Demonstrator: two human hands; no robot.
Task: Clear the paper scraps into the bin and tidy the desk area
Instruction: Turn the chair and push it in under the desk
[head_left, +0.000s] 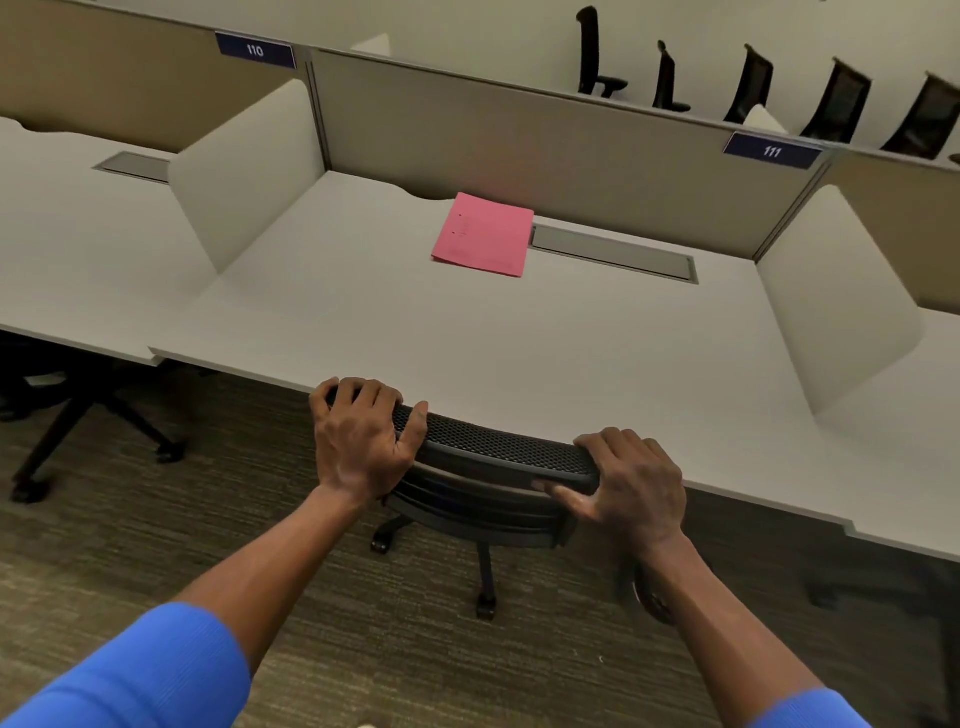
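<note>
A black mesh office chair (493, 447) stands tucked under the front edge of the white desk (363, 322). My left hand (363, 441) grips the left end of the chair's top rail. My right hand (631, 480) grips the right end of the same rail. A pink paper folder (483, 235) lies flat toward the back of the desk, far from both hands. No paper scraps and no bin are in view.
White side dividers (244, 171) (836, 291) flank the desk, with a grey back panel (545, 135) behind. A grey cable hatch (613, 253) sits right of the folder. Another chair (67, 410) stands under the left desk. Several black chairs (748, 85) stand beyond the partition. Carpet lies below.
</note>
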